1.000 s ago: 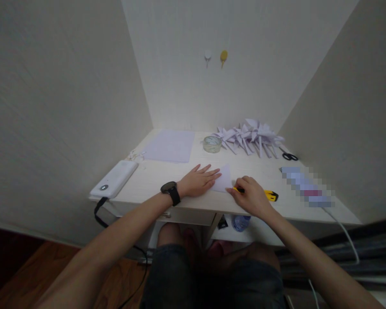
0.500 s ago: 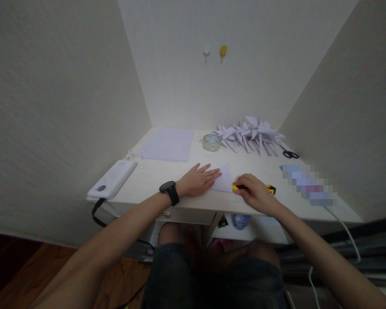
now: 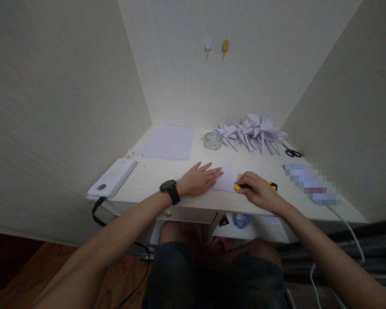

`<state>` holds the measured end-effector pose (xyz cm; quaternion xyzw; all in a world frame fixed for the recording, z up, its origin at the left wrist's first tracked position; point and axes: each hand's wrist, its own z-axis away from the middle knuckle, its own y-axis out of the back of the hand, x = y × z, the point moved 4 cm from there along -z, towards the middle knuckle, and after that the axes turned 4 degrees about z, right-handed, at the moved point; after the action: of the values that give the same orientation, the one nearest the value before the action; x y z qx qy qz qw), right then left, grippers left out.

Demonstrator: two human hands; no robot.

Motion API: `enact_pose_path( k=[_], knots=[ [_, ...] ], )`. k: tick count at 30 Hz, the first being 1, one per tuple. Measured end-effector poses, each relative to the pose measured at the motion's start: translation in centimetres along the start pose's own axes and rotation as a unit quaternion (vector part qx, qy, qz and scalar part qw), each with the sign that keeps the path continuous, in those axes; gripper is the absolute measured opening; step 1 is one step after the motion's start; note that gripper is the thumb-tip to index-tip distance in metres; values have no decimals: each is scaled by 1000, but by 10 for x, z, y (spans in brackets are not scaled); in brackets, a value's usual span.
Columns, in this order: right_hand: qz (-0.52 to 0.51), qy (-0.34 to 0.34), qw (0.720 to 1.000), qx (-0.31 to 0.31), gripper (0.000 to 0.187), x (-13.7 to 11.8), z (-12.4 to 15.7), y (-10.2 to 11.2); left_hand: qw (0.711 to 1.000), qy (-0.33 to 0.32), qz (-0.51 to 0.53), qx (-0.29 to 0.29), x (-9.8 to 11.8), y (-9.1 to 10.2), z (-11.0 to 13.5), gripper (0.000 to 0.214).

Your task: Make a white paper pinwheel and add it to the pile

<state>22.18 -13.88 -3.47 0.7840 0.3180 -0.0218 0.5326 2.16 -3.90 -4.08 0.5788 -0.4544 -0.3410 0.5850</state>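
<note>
Flat on a small folded-looking piece of white paper point(image 3: 225, 179) lies my left hand point(image 3: 200, 179), fingers spread, a black watch point(image 3: 169, 189) on its wrist. Part of the paper is hidden under that hand. My right hand point(image 3: 255, 189) is closed around a yellow and black utility knife point(image 3: 272, 185), whose front end sits by the paper's right edge. Whether its blade is out is too small to tell.
Behind are a stack of white paper point(image 3: 170, 142), a roll of clear tape point(image 3: 212, 140) and several paper pinwheels point(image 3: 252, 132). Black-handled scissors point(image 3: 293, 153) lie at the right, near a blurred phone-like object point(image 3: 310, 184). A white device point(image 3: 112, 177) stands at the left edge.
The view has shifted slightly. Both hands keep nearly the same pose, the left on the paper and the right on the utility knife at the paper's right edge.
</note>
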Motion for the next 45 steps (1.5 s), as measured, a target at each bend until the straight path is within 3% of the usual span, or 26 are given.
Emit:
enact_pose_path(
  k=[10, 23, 28, 31, 35, 39, 45],
  knots=[
    [-4, -10, 1000, 2, 10, -5, 1, 6, 1000, -4, -5, -2, -2, -2, -1, 52],
    [-17, -17, 1000, -11, 11, 12, 16, 17, 1000, 1, 11, 9, -3, -2, 0, 52],
    [13, -92, 996, -10, 12, 27, 30, 28, 998, 17, 33, 48, -7, -3, 2, 51],
    [89, -191, 977, -2, 15, 37, 39, 36, 996, 12, 34, 87, -4, 3, 4, 52],
    [242, -317, 917, -6, 29, 47, 34, 40, 995, 25, 35, 94, 3, 11, 5, 73],
    [295, -363, 884, -20, 35, 53, 6, 33, 994, 49, 39, 85, 8, 16, 5, 71],
    [299, -390, 871, -6, 42, 68, -42, 21, 998, 16, 3, 67, 20, 13, 6, 48]
  ],
)
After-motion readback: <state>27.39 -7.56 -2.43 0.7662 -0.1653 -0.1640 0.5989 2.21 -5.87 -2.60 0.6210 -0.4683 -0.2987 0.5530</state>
